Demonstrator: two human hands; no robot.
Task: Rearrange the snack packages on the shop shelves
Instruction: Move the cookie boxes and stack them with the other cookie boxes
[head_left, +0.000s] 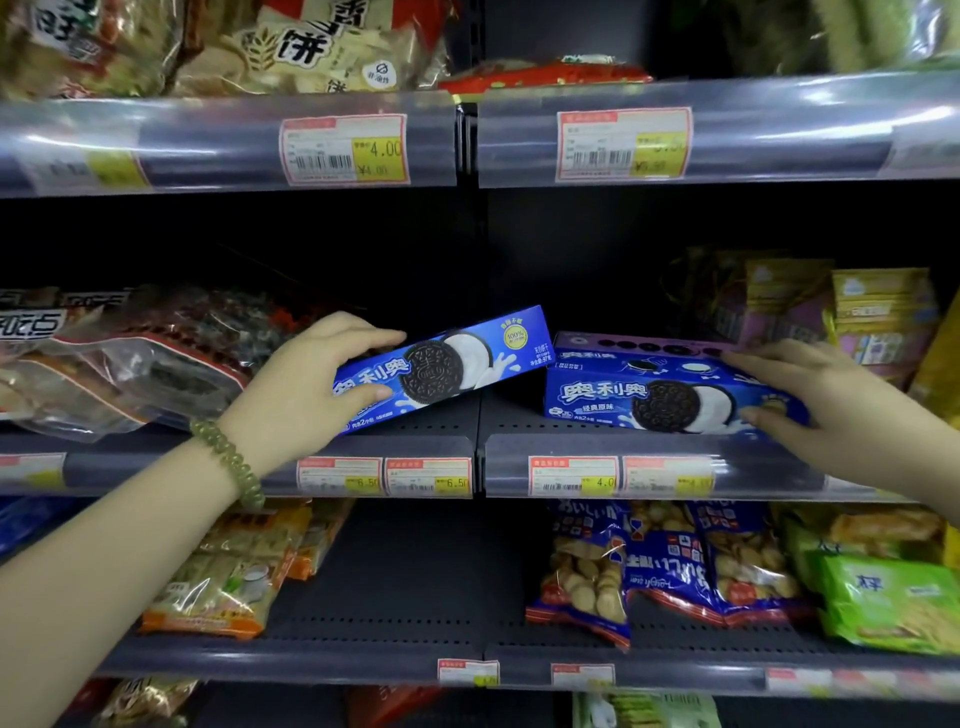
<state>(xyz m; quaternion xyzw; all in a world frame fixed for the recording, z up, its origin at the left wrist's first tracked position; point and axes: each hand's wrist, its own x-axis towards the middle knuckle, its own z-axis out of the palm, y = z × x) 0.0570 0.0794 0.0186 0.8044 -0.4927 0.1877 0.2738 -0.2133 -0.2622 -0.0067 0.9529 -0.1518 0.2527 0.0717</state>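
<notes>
Two blue sandwich-biscuit boxes are on the middle shelf (431, 423). My left hand (306, 387), with a green bead bracelet on the wrist, grips the left box (467, 358) at its left end; that box is tilted, its right end raised. My right hand (826, 400) holds the right end of the right box (654, 389), thumb on its front face and fingers on top. A purple box (639, 344) lies flat on top of or just behind the right box. The two blue boxes almost touch in the middle.
Clear bags of dark snacks (156, 364) lie left of my left hand. Yellow and purple packs (831, 312) stand at the right. Below are blue cookie bags (665, 561), a green pack (893, 603) and orange packs (228, 577). Price-tag rails (343, 150) front each shelf.
</notes>
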